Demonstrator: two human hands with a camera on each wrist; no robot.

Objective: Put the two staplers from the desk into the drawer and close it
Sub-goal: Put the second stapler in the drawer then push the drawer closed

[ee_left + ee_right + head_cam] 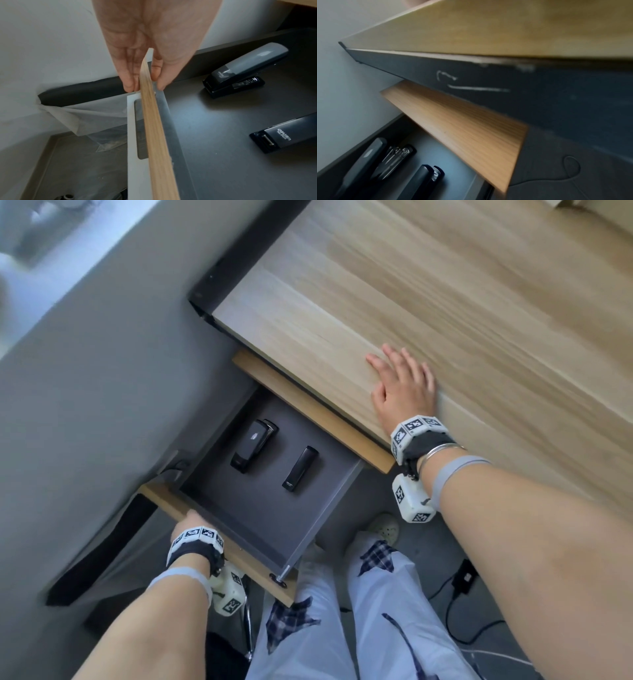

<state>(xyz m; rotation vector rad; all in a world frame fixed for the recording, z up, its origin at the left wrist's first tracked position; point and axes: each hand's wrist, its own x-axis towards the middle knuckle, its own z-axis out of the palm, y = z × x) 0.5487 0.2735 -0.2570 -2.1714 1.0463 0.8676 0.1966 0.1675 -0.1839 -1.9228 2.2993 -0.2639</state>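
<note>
The drawer [239,515] stands pulled out under the wooden desk [445,302], its dark floor [214,128] showing. Two black staplers lie inside: a larger stapler with a grey top [252,449] [247,70] [368,162] toward the left, and a slim black stapler [300,469] [288,134] [423,181] to its right. My left hand [187,524] [145,75] holds the top edge of the wooden drawer front [154,128], thumb inside and fingers outside. My right hand [402,381] lies flat with spread fingers on the desk's front edge, holding nothing.
A grey wall [85,405] runs along the left of the drawer. A bin with a clear plastic liner [96,116] sits below the drawer's left end. My legs in pale trousers [342,611] stand just before the drawer, and a black cable and adapter [462,577] lie on the floor.
</note>
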